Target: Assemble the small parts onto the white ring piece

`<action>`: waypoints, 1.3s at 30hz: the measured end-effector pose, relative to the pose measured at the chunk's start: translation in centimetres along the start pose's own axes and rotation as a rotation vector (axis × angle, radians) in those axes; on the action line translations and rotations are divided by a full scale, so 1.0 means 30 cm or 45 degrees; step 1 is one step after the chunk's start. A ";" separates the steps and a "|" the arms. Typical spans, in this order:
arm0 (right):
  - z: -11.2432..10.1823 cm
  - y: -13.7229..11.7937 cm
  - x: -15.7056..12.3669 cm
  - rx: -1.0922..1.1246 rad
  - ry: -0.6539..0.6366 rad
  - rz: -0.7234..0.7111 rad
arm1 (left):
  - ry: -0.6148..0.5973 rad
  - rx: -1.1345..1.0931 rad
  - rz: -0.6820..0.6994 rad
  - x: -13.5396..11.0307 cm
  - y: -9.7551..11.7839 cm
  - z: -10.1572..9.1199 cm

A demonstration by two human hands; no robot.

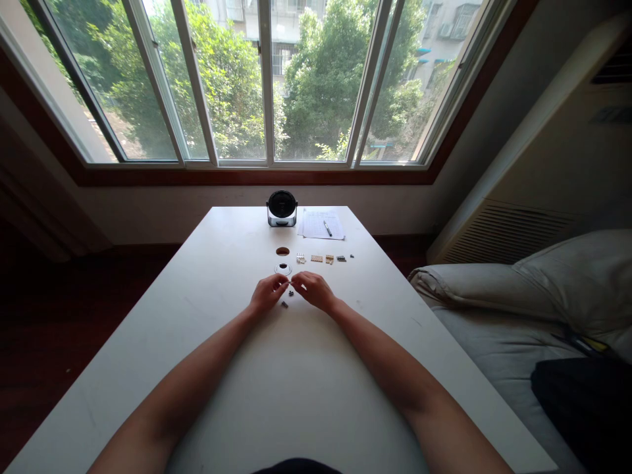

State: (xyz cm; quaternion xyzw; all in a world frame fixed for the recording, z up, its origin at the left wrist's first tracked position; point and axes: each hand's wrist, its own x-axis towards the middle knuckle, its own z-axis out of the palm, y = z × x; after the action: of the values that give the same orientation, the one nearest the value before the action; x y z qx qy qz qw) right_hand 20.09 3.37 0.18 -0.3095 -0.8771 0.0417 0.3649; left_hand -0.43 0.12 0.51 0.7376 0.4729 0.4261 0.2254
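Over the middle of the white table (296,368), my left hand (270,290) and my right hand (313,288) meet fingertip to fingertip. Both are closed in a pinch around something too small to name. Just below the fingers lie a small dark piece (291,293) and another small dark piece (285,304). Beyond my left fingertips is a pale ring (277,270) around a dark hole, with a brown round opening or disc (282,251) behind it. To the right runs a row of small parts: white pieces (301,258), copper-coloured pieces (316,259), gold pieces (329,259) and dark pieces (341,259).
A black round device on a stand (282,205) is at the table's far edge. Beside it lie written paper sheets (316,224) with a pen (328,228) on top. A light sofa (474,289) stands to the right, and a window (269,99) is ahead.
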 end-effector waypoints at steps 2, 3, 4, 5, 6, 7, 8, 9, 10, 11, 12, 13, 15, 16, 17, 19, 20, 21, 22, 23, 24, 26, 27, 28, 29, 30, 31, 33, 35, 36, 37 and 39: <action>-0.001 -0.001 0.000 0.004 0.005 0.003 | 0.000 0.004 -0.006 0.000 -0.001 0.000; -0.001 -0.001 0.000 0.007 0.007 0.003 | 0.001 0.004 -0.008 -0.001 -0.001 0.000; -0.001 -0.001 0.000 0.011 0.008 0.004 | 0.003 0.003 -0.008 -0.001 -0.001 0.000; -0.001 -0.002 0.000 0.015 0.010 0.004 | 0.004 0.001 -0.006 -0.001 -0.001 0.000; -0.001 -0.002 0.001 0.022 0.011 0.004 | 0.003 -0.001 -0.003 -0.002 -0.001 0.000; 0.000 -0.003 0.001 0.028 0.011 0.004 | 0.002 -0.004 -0.001 -0.002 0.000 0.000; 0.000 -0.003 0.001 0.035 0.012 0.005 | 0.001 -0.005 0.001 -0.002 0.001 0.000; 0.000 -0.004 0.001 0.042 0.014 0.007 | 0.001 -0.004 0.002 -0.002 0.002 -0.001; 0.001 -0.004 0.001 0.052 0.018 0.013 | 0.000 -0.002 0.001 -0.002 0.004 -0.001; 0.002 -0.004 0.001 0.064 0.025 0.024 | -0.001 0.001 -0.001 -0.002 0.005 -0.001; 0.003 -0.004 0.000 0.079 0.030 0.037 | 0.001 0.005 -0.002 -0.002 0.006 0.000; 0.004 -0.004 0.000 0.096 0.035 0.052 | 0.003 0.010 -0.004 -0.001 0.006 0.000; 0.006 -0.004 -0.001 0.127 0.038 0.076 | 0.007 0.017 0.001 -0.001 0.007 0.000; 0.007 -0.004 -0.001 0.138 0.038 0.085 | 0.009 0.019 0.004 -0.001 0.008 0.000; 0.007 -0.004 -0.001 0.147 0.037 0.093 | 0.010 0.019 0.007 -0.001 0.008 0.000; 0.008 -0.004 -0.001 0.160 0.036 0.107 | 0.010 0.019 0.004 -0.001 0.009 -0.001; 0.008 -0.004 -0.001 0.164 0.034 0.112 | 0.009 0.019 -0.002 0.000 0.010 -0.001; 0.009 -0.004 0.000 0.166 0.033 0.117 | 0.009 0.019 -0.007 0.000 0.010 -0.002; 0.009 -0.004 0.000 0.167 0.032 0.121 | 0.008 0.019 -0.011 0.000 0.010 -0.002; 0.009 -0.004 0.000 0.167 0.033 0.125 | 0.007 0.017 -0.011 0.000 0.009 -0.001; 0.009 -0.004 0.000 0.170 0.034 0.129 | 0.008 0.014 -0.008 0.000 0.008 -0.001; 0.010 -0.003 0.000 0.188 0.035 0.131 | 0.012 0.013 0.002 0.001 0.005 0.000; 0.011 -0.003 0.000 0.199 0.036 0.131 | 0.012 0.014 0.006 0.001 0.003 0.001; 0.011 -0.003 0.000 0.210 0.038 0.131 | 0.013 0.015 0.010 0.001 0.001 0.001; 0.011 -0.003 0.000 0.219 0.041 0.131 | 0.013 0.016 0.013 0.001 0.000 0.002; 0.011 -0.003 0.000 0.224 0.043 0.130 | 0.011 0.015 0.013 0.000 0.000 0.002; 0.011 -0.003 0.000 0.228 0.044 0.127 | 0.010 0.011 0.014 0.000 0.000 0.002; 0.011 -0.004 -0.001 0.230 0.041 0.123 | 0.011 0.003 0.012 -0.002 0.003 0.002; 0.011 -0.004 -0.001 0.223 0.037 0.126 | 0.010 -0.001 0.004 -0.002 0.006 0.001; 0.011 -0.004 -0.002 0.219 0.035 0.129 | 0.009 0.000 -0.001 -0.002 0.007 0.001; 0.011 -0.003 -0.002 0.216 0.033 0.131 | 0.008 0.002 -0.004 -0.002 0.008 0.000; 0.011 -0.002 -0.003 0.216 0.030 0.130 | 0.010 0.001 -0.003 -0.002 0.008 -0.001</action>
State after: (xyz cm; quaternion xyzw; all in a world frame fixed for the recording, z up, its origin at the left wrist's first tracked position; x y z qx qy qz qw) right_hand 19.87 3.32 -0.09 -0.3221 -0.8493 0.1306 0.3973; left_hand -0.36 -0.04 0.69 0.7356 0.4747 0.4285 0.2236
